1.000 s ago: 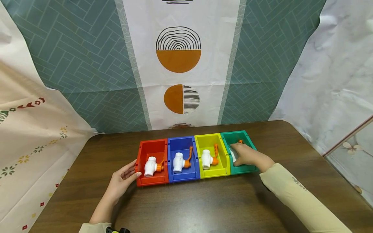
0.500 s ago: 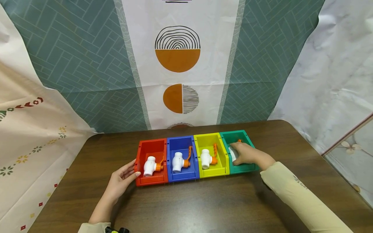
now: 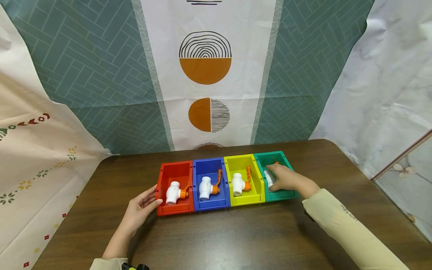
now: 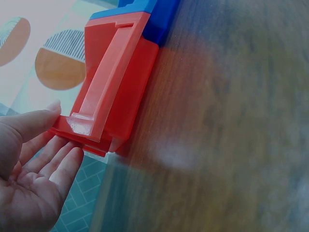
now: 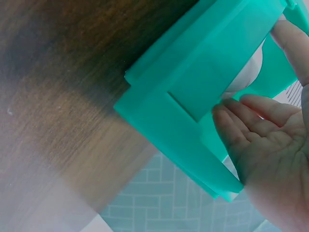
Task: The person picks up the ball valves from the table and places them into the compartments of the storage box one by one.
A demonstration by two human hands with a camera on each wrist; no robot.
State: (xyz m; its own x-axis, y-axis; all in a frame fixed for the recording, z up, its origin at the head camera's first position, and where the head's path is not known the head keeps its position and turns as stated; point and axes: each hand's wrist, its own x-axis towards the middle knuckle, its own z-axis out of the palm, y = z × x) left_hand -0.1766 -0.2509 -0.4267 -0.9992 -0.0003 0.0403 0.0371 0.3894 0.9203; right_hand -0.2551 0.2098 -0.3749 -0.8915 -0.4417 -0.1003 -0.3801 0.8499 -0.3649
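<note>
My left hand (image 3: 141,208) is at the outer left wall of the red bin (image 3: 175,210), pinching its front corner; the left wrist view shows the thumb on the rim and the fingers against the outside. My right hand (image 3: 283,178) reaches into the green bin (image 3: 281,195). Its fingers and thumb hold a white ball valve (image 3: 269,178) there, mostly hidden by the hand. In the right wrist view, part of the white valve body (image 5: 248,72) shows between thumb and fingers. Another white ball valve (image 3: 173,193) with an orange handle lies in the red bin.
Between the red and green bins stand a blue bin (image 3: 212,205) and a yellow bin (image 3: 248,200), joined in one row. The blue bin holds a ball valve (image 3: 205,188), as does the yellow, its valve (image 3: 238,184) also orange-handled. Patterned cloth (image 3: 111,75) hangs behind the brown table (image 3: 216,240).
Both hands keep their places at the red and green bins. The head view shifts very slightly; the bins and valves stay where they were.
</note>
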